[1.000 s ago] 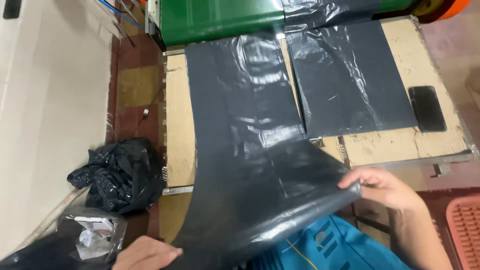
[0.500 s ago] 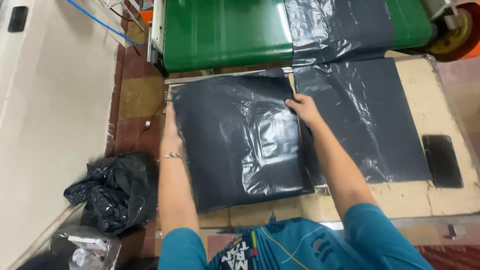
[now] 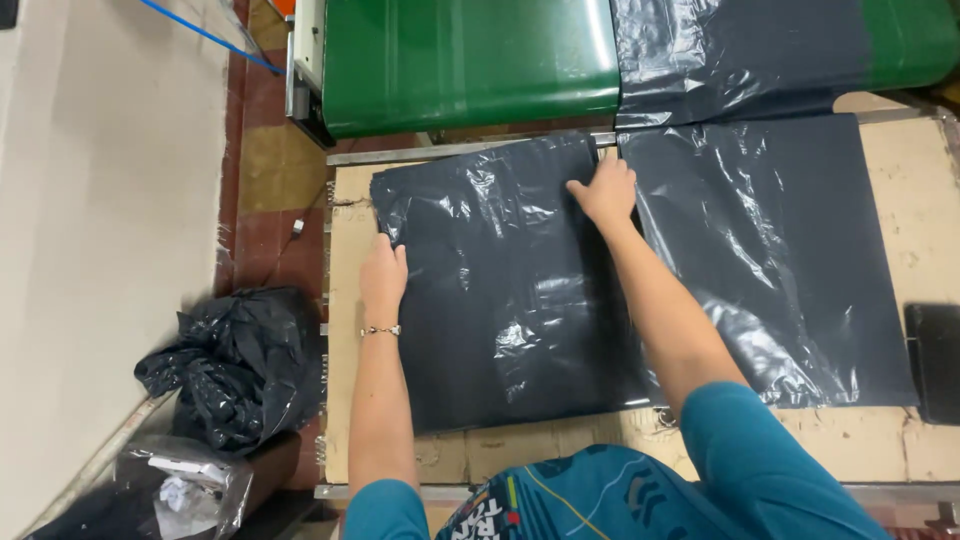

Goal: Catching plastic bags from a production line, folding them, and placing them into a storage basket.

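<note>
nearest the camera, the person's teal sleeves (image 3: pixel 770 460) fill the bottom edge, both forearms reaching forward over a worn cardboard-topped table (image 3: pixel 345 400). on the floor to the left of the table lies a crumpled black plastic bag (image 3: pixel 235 365), and nearer still a clear bag (image 3: pixel 175 490) holding bits of white paper

on the table, directly in front of the person, a black plastic sheet (image 3: pixel 500 290) lies flat and shiny, with creases across its upper half. the left hand (image 3: pixel 384 273) rests palm down on the sheet's left edge, fingers together and extended, not gripping; a thin bracelet (image 3: pixel 380 330) sits on that wrist. the right hand (image 3: pixel 603 190) lies farther forward, open and flat, pressing on the sheet's upper right corner

just beside this sheet on the right, a second black plastic sheet (image 3: pixel 770 250) lies flat on the table, its left edge touching or slightly under the first; which one overlaps cannot be told. a flat black object (image 3: pixel 935 360) sits at the table's right edge

beyond the table's metal rim stands a green conveyor belt (image 3: pixel 470 60), with a third black sheet (image 3: pixel 740 50) draped over its right part. a blue cable (image 3: pixel 200 35) crosses the pale floor at upper left
</note>
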